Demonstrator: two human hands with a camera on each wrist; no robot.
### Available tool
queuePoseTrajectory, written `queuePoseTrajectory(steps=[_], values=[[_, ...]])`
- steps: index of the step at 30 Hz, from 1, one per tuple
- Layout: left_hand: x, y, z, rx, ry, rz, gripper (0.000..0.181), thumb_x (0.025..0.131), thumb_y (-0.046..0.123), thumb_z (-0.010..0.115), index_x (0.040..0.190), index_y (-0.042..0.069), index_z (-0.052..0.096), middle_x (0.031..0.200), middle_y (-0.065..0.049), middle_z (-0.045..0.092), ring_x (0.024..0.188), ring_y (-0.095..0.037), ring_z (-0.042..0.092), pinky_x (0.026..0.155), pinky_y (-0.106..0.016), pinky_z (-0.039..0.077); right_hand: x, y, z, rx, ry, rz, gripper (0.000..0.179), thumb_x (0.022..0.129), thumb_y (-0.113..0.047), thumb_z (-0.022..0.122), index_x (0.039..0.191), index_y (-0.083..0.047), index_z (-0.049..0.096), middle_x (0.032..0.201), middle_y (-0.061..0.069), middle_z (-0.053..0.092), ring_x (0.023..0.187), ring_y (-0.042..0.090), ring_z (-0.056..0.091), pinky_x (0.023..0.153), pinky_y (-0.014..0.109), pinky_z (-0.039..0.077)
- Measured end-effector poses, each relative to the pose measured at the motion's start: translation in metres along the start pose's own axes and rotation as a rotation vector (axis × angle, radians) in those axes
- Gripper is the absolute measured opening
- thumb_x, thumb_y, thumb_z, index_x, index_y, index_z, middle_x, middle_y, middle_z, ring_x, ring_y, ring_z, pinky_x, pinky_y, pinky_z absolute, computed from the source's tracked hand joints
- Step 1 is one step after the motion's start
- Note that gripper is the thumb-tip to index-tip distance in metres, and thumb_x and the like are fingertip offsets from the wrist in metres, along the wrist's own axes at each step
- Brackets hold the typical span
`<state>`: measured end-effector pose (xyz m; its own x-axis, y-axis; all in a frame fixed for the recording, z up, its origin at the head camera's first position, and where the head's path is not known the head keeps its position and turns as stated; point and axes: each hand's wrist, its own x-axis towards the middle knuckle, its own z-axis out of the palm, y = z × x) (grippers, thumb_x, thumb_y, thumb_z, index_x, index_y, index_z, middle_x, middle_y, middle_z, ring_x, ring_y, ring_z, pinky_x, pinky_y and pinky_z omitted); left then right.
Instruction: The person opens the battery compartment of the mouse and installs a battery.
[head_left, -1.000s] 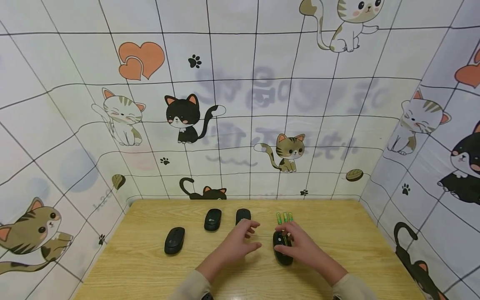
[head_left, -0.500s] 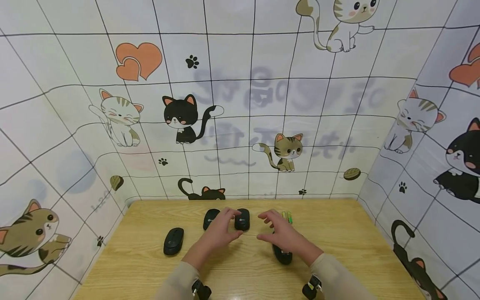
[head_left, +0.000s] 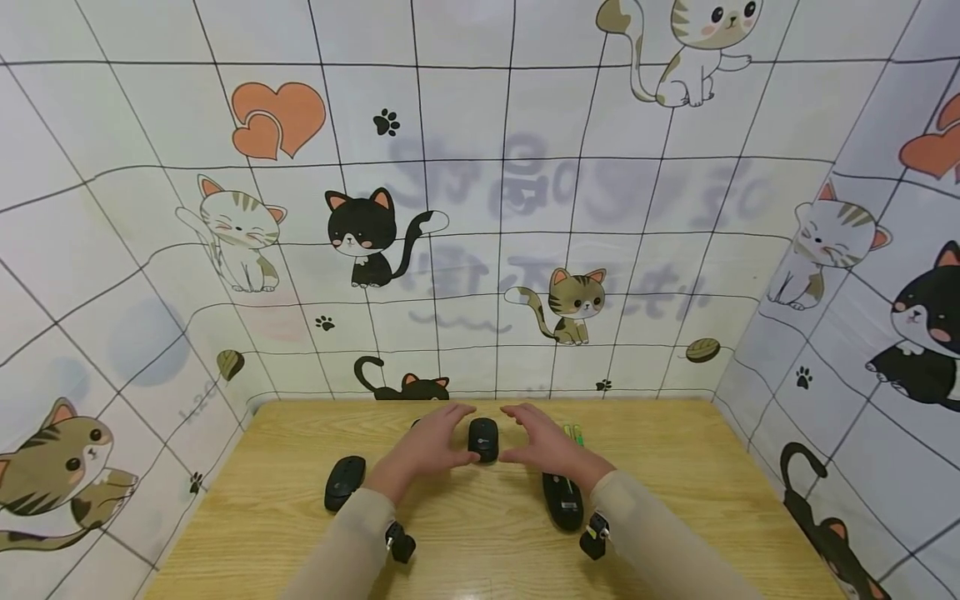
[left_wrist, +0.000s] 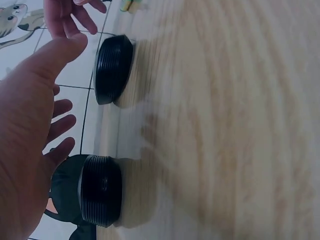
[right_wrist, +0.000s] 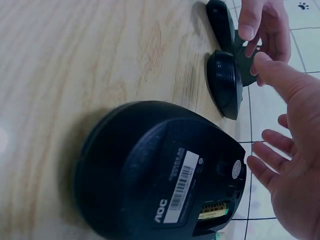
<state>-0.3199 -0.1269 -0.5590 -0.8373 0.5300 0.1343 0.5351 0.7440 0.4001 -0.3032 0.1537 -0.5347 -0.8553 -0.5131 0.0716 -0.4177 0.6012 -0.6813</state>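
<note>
At the table's twelve o'clock, black mouse between left hand and right hand; fingers spread, pinching nothing
Four o'clock from it, overturned mouse; apparently so its battery bay faces upward

The wood-grained table looks smooth from here, the far middle mouse glossy plastic, the upturned mouse at right smooth plastic with a paper-like label, the sleeves matt cloth.

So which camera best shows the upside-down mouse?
The right wrist view: the upturned AOC mouse is large there, with its label and a battery showing. The head view shows it smaller, partly behind the right hand; the left wrist view does not show it.
</note>
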Motion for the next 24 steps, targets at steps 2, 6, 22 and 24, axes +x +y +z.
queuePoseTrajectory(steps=[2, 6, 22, 24], values=[[0.002, -0.002, -0.002, 0.013, -0.022, 0.007, 0.088, 0.096, 0.055, 0.084, 0.167, 0.018, 0.048, 0.169, -0.005, 0.049, 0.153, -0.032, 0.049, 0.123, -0.054, 0.044, 0.005, 0.002, 0.0, -0.039, -0.016, -0.008, 0.087, 0.096, -0.033, 0.09, 0.166, -0.004, 0.047, 0.16, 0.021, 0.051, 0.145, 0.045, 0.053, 0.114, 0.064, 0.049], [0.006, -0.002, -0.004, 0.029, -0.057, 0.008, 0.091, 0.096, 0.057, 0.084, 0.169, 0.02, 0.045, 0.171, -0.006, 0.047, 0.156, -0.032, 0.046, 0.124, -0.055, 0.042, 0.014, 0.004, 0.001, -0.088, -0.048, -0.003, 0.089, 0.094, -0.037, 0.092, 0.166, -0.009, 0.049, 0.163, 0.02, 0.049, 0.147, 0.043, 0.052, 0.117, 0.064, 0.047], [0.02, -0.008, -0.003, -0.081, -0.144, -0.041, 0.094, 0.088, 0.048, 0.095, 0.163, 0.011, 0.052, 0.153, -0.008, 0.063, 0.14, -0.028, 0.06, 0.118, -0.05, 0.049, 0.032, 0.008, 0.007, 0.078, -0.154, 0.089, 0.088, 0.094, -0.024, 0.093, 0.166, -0.003, 0.046, 0.164, 0.019, 0.048, 0.145, 0.043, 0.054, 0.117, 0.061, 0.048], [0.022, -0.009, -0.001, -0.081, -0.154, -0.039, 0.094, 0.087, 0.048, 0.096, 0.162, 0.009, 0.053, 0.153, -0.008, 0.063, 0.141, -0.028, 0.06, 0.118, -0.05, 0.049, 0.033, 0.009, 0.008, 0.073, -0.148, 0.097, 0.088, 0.093, -0.024, 0.093, 0.165, -0.003, 0.047, 0.163, 0.018, 0.05, 0.144, 0.041, 0.055, 0.117, 0.06, 0.047]])
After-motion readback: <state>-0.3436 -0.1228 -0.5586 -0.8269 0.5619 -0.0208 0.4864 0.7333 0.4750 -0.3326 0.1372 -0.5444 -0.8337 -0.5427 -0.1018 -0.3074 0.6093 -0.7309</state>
